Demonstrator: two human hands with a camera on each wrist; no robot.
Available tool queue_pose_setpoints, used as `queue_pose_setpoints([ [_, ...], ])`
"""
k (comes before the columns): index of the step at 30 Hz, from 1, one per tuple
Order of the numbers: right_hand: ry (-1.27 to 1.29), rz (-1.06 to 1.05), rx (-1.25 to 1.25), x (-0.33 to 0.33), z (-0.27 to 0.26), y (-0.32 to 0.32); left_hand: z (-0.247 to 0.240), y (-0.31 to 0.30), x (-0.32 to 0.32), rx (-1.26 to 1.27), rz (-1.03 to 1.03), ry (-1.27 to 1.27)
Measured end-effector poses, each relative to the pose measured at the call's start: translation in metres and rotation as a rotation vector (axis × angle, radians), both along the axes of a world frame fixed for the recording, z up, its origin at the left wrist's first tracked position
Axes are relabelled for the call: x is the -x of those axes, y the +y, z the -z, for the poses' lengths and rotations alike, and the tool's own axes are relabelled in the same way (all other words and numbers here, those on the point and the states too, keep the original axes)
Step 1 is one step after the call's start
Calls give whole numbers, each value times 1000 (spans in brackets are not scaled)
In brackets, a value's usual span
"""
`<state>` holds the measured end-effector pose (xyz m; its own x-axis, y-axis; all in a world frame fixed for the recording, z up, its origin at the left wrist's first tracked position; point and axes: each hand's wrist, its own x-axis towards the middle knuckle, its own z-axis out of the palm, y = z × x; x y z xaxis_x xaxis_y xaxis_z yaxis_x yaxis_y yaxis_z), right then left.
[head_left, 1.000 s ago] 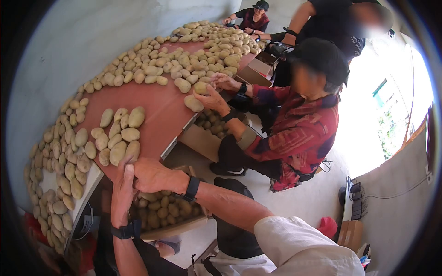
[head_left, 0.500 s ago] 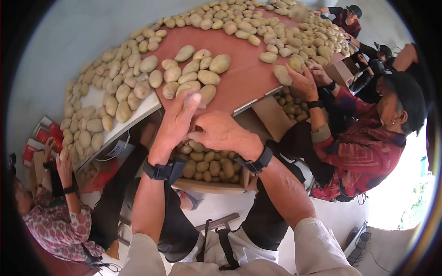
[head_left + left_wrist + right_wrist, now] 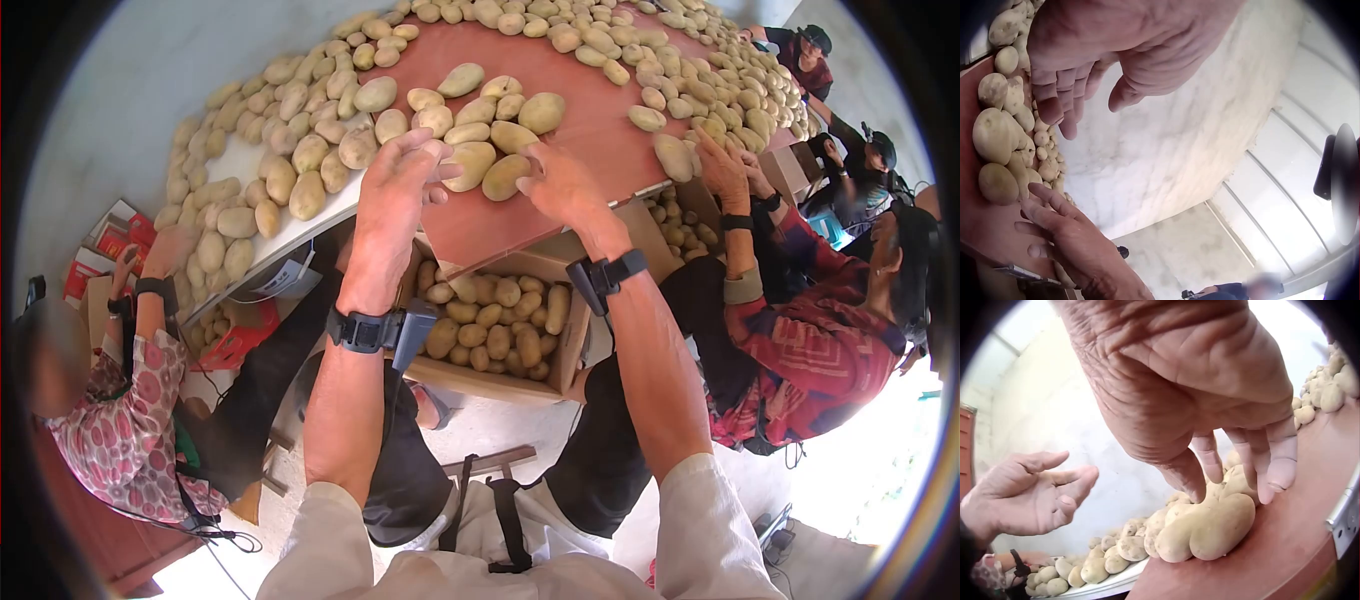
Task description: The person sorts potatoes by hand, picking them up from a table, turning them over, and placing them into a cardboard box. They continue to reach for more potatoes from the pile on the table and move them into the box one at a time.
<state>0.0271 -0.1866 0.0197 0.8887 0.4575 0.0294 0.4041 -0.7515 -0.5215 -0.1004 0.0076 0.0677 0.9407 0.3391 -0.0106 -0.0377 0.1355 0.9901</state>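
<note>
On the red tabletop [image 3: 595,140] a small group of potatoes lies near the front edge, with one rounded potato [image 3: 506,178] at its near right. My left hand [image 3: 400,185] hovers at the left of this group, palm turned inward, fingers loosely bent and holding nothing. From the right, my right hand [image 3: 572,190] reaches in, its fingertips right at the rounded potato. In the right wrist view the fingers and thumb of that hand point down over a front potato [image 3: 1222,528]. The left wrist view shows both hands apart, facing each other across the group.
Below the table edge stands a cardboard box [image 3: 480,380] of potatoes. More potatoes [image 3: 310,153] spread over a white board at left and along the wall. One person [image 3: 800,350] handles potatoes at right, another [image 3: 130,420] sits at left.
My two hands, close together at the table edge before, have parted and moved forward to either side of the potato group. The head view has swung round.
</note>
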Motion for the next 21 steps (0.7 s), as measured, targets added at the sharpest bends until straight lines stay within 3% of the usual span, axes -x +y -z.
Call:
queue_pose_setpoints([
  [3, 150, -64, 122, -5, -2, 9, 1, 5, 1, 19, -9, -1],
  [6, 54, -54, 75, -1, 12, 15, -1, 7, 4, 1, 2, 26],
  [10, 167, -113, 8, -7, 14, 12, 6, 19, 6, -116, 61, 77],
  [17, 208, -202, 198, -11, 14, 18, 24, 39, 4, -238, 149, 143],
  [21, 174, -191, 212, 5, 18, 22, 28, 39, 8, -526, 291, 272],
])
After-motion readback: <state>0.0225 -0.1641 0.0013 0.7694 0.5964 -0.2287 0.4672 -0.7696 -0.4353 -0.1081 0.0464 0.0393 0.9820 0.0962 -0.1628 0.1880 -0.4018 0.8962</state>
